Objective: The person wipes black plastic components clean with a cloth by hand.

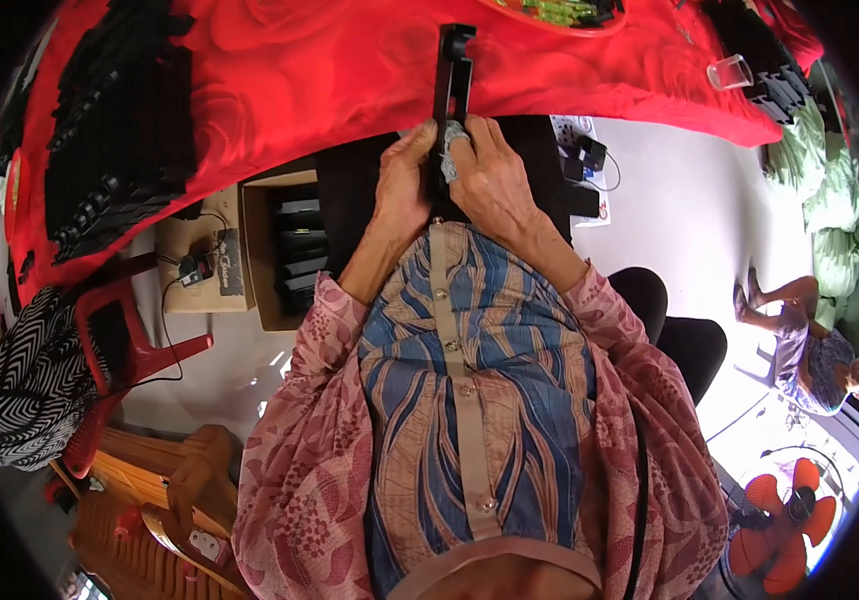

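Note:
A long, narrow black plastic piece (455, 72) with a slot and a hooked far end stands out from between my hands, its far part over the red table cover. Fingers of my left hand (405, 180) are closed round its near part from the left. My right hand (494, 178) is closed on a crumpled grey patterned cloth (451, 152), pressed against the right side of the same piece. The near end of the piece is partly hidden by the fingers and the dark cloth over my lap.
On the red table cover (299, 80), similar black pieces (124, 130) are piled at left. A tray (604, 28) of yellow-green items and a clear cup (729, 72) stand farther right. Below are an open carton (261, 255) and a red chair (139, 335). A person (814, 350) sits at right near a fan (784, 525).

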Available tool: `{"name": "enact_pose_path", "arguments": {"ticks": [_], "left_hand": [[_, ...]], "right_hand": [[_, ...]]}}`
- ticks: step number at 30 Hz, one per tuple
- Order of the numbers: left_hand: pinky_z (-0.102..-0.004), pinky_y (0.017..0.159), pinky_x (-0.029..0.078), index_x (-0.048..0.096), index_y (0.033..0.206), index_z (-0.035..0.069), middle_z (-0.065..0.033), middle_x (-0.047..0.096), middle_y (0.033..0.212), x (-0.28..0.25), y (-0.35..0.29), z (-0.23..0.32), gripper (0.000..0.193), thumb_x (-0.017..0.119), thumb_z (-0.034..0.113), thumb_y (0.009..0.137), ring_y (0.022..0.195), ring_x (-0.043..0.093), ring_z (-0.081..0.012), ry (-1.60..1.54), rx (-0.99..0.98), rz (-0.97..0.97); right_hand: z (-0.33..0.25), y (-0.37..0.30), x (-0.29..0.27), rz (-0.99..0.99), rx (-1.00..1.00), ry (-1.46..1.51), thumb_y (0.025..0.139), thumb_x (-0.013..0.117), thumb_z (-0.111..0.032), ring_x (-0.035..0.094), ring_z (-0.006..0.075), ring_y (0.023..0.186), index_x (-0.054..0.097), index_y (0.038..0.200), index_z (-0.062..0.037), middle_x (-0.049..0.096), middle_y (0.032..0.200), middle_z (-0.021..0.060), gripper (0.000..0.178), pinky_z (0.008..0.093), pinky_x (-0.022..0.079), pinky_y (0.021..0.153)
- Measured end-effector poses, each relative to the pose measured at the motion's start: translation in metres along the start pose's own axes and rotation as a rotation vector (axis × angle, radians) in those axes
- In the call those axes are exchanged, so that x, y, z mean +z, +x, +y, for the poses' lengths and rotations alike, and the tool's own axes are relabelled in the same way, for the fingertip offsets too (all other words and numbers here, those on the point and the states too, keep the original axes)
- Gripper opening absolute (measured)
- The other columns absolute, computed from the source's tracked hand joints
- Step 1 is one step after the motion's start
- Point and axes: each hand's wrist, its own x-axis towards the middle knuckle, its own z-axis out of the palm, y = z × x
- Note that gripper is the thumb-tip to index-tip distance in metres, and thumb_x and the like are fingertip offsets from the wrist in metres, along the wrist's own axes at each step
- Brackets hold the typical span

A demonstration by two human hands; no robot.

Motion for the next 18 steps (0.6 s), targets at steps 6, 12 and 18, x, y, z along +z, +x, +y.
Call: {"name": "enact_pose_path", "arguments": {"ticks": [6,12,18], "left_hand": [[-0.0253,0.073,0.049,0.065,0.103,0.003,-0.0028,0.066,0.091,0.007,-0.002,0.004,0.021,0.054,0.02,0.096,0.079,0.061,-0.0114,0.0,-0.02,0.071],[-0.0262,0.076,0.049,0.064,0.106,0.004,-0.0026,0.067,0.096,0.008,-0.007,0.009,0.022,0.054,0.02,0.096,0.084,0.061,-0.0119,-0.004,-0.052,0.108],[-0.0269,0.079,0.049,0.064,0.11,0.005,-0.0017,0.067,0.099,0.017,-0.007,0.008,0.023,0.055,0.02,0.096,0.088,0.061,-0.0123,-0.004,-0.051,0.114]], "right_hand": [[0.001,0.001,-0.002,-0.013,0.016,0.029,0.066,0.059,0.001,0.054,0.0333,0.081,0.053,0.081,0.0037,0.049,0.09,0.0205,0.017,0.0368,0.052,0.061],[-0.001,-0.004,-0.007,0.018,-0.004,-0.033,0.067,0.06,-0.002,0.057,0.0332,0.084,0.055,0.083,0.0051,0.052,0.095,0.0207,0.018,0.0362,0.053,0.062],[0.0,0.003,-0.011,-0.039,0.092,-0.036,0.07,0.059,-0.004,0.059,0.0302,0.082,0.057,0.086,0.0049,0.053,0.09,0.0168,0.018,0.036,0.054,0.063]]}}
